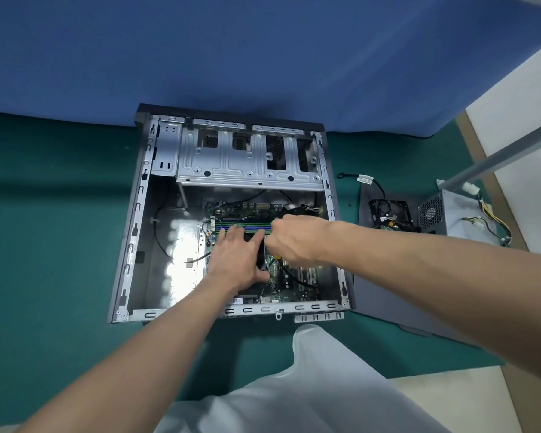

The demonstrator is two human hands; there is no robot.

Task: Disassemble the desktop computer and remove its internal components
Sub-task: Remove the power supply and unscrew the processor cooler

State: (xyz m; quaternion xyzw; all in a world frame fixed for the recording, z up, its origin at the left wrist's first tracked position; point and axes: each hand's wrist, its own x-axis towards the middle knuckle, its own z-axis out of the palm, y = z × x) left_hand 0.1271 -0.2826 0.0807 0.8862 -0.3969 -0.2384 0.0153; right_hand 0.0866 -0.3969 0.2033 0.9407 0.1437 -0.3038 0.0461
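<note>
Head view: the open computer case [137, 214] lies on its side on a green mat [44, 245], and both hands reach into it over the motherboard [281, 285]. The left hand [241, 257] lies flat on the board, its fingers [231, 235] straight and spread wide, with their tips touching the memory sticks [247, 228]. The right hand [294, 242] is just beside it, fingers curled downward. The blur hides whether they hold anything. Beyond both sets of fingers is the empty metal drive cage [247, 164]. Well to the right of the right fingers, outside the case, a black fan assembly [388, 214] rests on the grey side panel [388, 292], next to the power supply [463, 214].
</note>
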